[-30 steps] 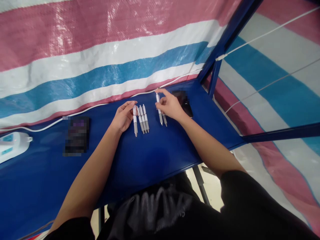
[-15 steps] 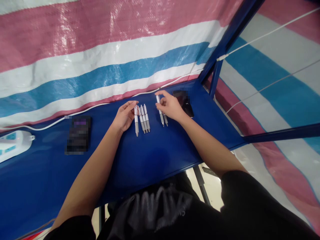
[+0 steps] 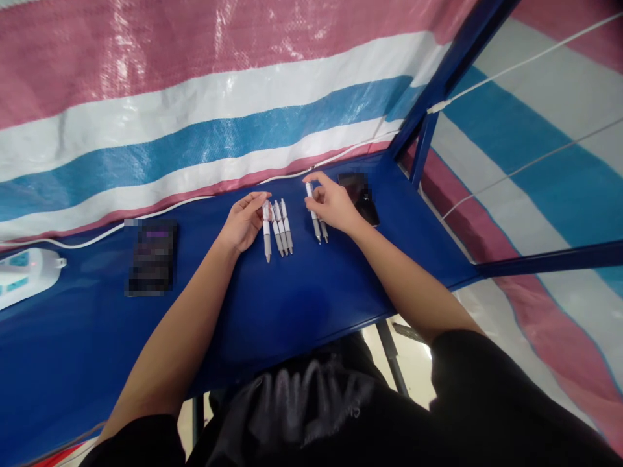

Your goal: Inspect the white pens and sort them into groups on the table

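Several white pens with grey grips lie on the blue table, tips toward me. My left hand (image 3: 246, 220) pinches the upper end of the leftmost pen (image 3: 267, 237). Three more pens (image 3: 281, 228) lie close together just right of it. Across a gap, my right hand (image 3: 331, 200) has its fingers closed round the upper part of another pen (image 3: 314, 217). Beside that one lies a further pen (image 3: 324, 231), its upper part hidden by my right hand.
A dark phone (image 3: 360, 198) lies beyond my right hand. At the left are a black object (image 3: 153, 258), partly pixelated, and a white power strip (image 3: 30, 275). A white cable (image 3: 189, 200) runs along the back edge of the blue table (image 3: 292, 311), by a striped sheet (image 3: 204, 139).
The view has shifted slightly. Both hands keep the same grip on their pens, and the pens have not visibly moved on the table.
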Demonstrator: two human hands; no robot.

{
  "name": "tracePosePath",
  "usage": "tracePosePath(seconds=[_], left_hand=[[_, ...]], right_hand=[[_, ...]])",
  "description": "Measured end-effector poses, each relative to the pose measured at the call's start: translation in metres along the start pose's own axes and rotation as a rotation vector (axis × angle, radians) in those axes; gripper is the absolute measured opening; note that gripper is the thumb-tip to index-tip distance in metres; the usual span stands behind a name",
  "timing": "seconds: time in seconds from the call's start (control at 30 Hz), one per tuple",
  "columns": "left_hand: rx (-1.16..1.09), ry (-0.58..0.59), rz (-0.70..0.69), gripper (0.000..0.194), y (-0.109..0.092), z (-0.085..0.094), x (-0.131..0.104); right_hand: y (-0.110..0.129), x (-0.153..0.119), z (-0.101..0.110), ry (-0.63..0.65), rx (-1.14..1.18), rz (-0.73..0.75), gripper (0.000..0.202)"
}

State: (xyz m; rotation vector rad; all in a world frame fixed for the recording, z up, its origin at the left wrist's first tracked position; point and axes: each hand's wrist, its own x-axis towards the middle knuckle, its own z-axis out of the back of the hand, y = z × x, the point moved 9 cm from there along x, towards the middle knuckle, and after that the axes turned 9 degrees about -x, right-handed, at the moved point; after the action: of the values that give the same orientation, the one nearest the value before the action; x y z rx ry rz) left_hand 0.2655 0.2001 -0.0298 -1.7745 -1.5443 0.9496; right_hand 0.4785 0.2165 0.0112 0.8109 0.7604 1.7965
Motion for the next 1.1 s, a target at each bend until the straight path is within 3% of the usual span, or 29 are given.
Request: tracePosePath(seconds=[0.2, 0.37, 0.57, 0.73, 0.9, 1.1], left_hand=[[0.019, -0.003, 0.003, 0.029, 0.000, 0.000, 0.000], [0.010, -0.001, -0.003, 0.030, 0.000, 0.001, 0.001], [-0.011, -0.004, 0.004, 0.031, 0.000, 0.001, 0.001], [-0.006, -0.007, 0.002, 0.029, 0.000, 0.000, 0.000], [-0.005, -0.008, 0.008, 0.032, -0.001, -0.002, -0.001], [-0.005, -0.003, 0.005, 0.035, 0.000, -0.003, -0.002]], right_hand=[[0.001, -0.001, 0.001, 0.000, 0.049, -0.022, 0.054], [0.000, 0.000, -0.002, 0.012, 0.041, -0.011, 0.039], [0.002, 0.001, -0.001, 0.038, -0.031, -0.003, 0.038], [0.009, 0.000, -0.004, 0.058, -0.333, 0.104, 0.047], [0.018, -0.003, -0.016, 0.049, -0.761, 0.270, 0.035], [0.016, -0.005, -0.016, 0.065, -0.881, 0.271, 0.036]])
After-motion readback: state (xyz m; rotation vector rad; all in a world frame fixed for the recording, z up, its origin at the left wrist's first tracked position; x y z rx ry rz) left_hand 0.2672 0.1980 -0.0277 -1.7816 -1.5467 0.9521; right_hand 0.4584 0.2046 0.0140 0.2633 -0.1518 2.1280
